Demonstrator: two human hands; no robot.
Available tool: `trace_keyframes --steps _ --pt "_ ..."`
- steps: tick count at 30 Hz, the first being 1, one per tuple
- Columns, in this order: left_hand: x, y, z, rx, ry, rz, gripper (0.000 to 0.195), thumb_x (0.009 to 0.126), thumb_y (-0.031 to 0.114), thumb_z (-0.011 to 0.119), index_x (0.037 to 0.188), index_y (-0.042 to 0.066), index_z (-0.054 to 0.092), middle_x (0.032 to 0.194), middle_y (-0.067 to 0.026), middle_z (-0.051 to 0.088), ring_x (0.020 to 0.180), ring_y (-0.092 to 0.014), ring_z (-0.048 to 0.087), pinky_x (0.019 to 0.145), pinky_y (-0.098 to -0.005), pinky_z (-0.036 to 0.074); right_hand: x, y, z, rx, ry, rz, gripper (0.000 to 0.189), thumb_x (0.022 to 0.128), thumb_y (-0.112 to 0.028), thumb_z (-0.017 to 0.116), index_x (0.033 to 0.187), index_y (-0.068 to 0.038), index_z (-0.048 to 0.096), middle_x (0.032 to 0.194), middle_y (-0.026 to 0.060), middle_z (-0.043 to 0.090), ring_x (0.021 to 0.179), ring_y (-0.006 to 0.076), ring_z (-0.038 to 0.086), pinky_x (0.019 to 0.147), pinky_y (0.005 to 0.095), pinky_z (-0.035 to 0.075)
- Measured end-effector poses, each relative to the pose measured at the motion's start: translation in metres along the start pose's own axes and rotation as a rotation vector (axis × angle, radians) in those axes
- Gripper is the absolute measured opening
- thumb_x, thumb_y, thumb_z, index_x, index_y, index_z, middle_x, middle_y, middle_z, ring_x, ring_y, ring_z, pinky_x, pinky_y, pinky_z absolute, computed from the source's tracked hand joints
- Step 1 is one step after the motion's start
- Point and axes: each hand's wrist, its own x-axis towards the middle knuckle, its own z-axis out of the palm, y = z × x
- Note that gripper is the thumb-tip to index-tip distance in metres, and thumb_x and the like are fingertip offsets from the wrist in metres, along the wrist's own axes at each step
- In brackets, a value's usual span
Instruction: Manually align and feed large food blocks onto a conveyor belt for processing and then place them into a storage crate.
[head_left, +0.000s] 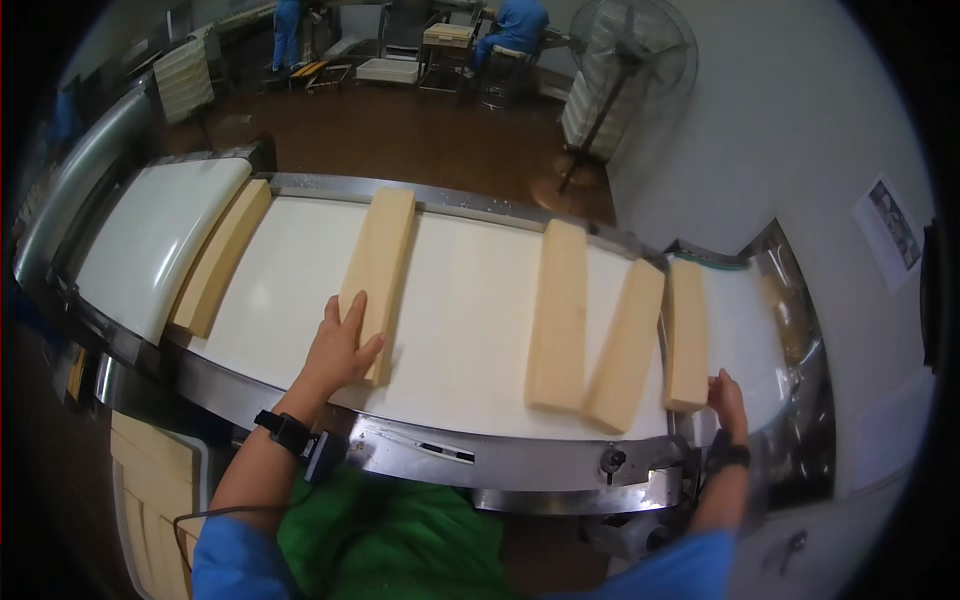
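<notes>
Several long, pale yellow blocks, their material unclear, lie across a white conveyor belt (465, 322). My left hand (341, 349) rests with fingers spread on the near half of one block (382, 255). My right hand (726, 401) is at the near right side of the rightmost block (686, 337), its fingers partly curled by that edge; whether they touch it is unclear. Between my hands lie a straight block (559, 315) and a slanted block (626, 345), close together at their near ends. Another block (225, 259) sits at the belt's left end.
A raised white belt section (165, 232) adjoins on the left, a white surface (742, 322) on the right. Metal rails (525, 469) edge the belt. A bin (202, 465) of similar blocks stands at lower left. Beyond are a pedestal fan (630, 52) and people in blue (517, 30).
</notes>
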Motion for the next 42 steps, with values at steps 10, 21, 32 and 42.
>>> trace_keyframes --steps 10,21,32,42 --pt "-0.015 -0.016 -0.010 0.277 -0.038 0.221 0.072 0.083 0.044 0.061 0.141 0.009 0.036 0.148 -0.0209 0.026 0.138 -0.042 0.021 0.107 -0.0598 0.022 -0.032 -0.016 0.242 -0.426 0.141 -0.533 0.040 0.089 -0.018 0.063 0.120 0.005 0.050 0.110 0.0130 0.062 0.099 0.0199 0.059 0.086 0.0334 0.047" --pt "-0.035 -0.076 -0.060 0.376 -0.015 0.403 0.095 0.057 0.055 0.075 0.138 0.022 0.039 0.145 -0.0060 0.038 0.139 -0.032 0.026 0.105 -0.0667 0.020 -0.078 -0.028 0.510 -0.295 -0.212 -0.699 0.049 0.083 -0.009 0.067 0.125 0.004 0.045 0.113 0.0146 0.061 0.101 0.0219 0.059 0.088 0.0322 0.047" --pt "-0.080 -0.193 -0.124 0.464 0.198 -0.071 0.045 0.085 0.006 0.049 0.128 0.016 0.050 0.140 -0.0084 0.043 0.137 -0.031 0.031 0.108 -0.0625 0.016 -0.085 -0.014 0.728 -0.239 -0.267 -0.804 0.057 0.076 -0.018 0.073 0.120 0.005 0.046 0.116 0.0249 0.056 0.108 0.0376 0.055 0.093 0.0420 0.043" --pt "-0.086 -0.177 -0.092 0.268 0.334 0.047 0.064 0.083 0.030 0.059 0.140 0.009 0.037 0.149 -0.0146 0.028 0.139 -0.035 0.020 0.109 -0.0593 0.013 -0.234 0.038 0.513 -1.100 -0.194 -1.132 0.018 0.076 -0.018 0.071 0.083 -0.004 0.061 0.081 0.0118 0.058 0.080 0.0305 0.054 0.070 0.0418 0.041"
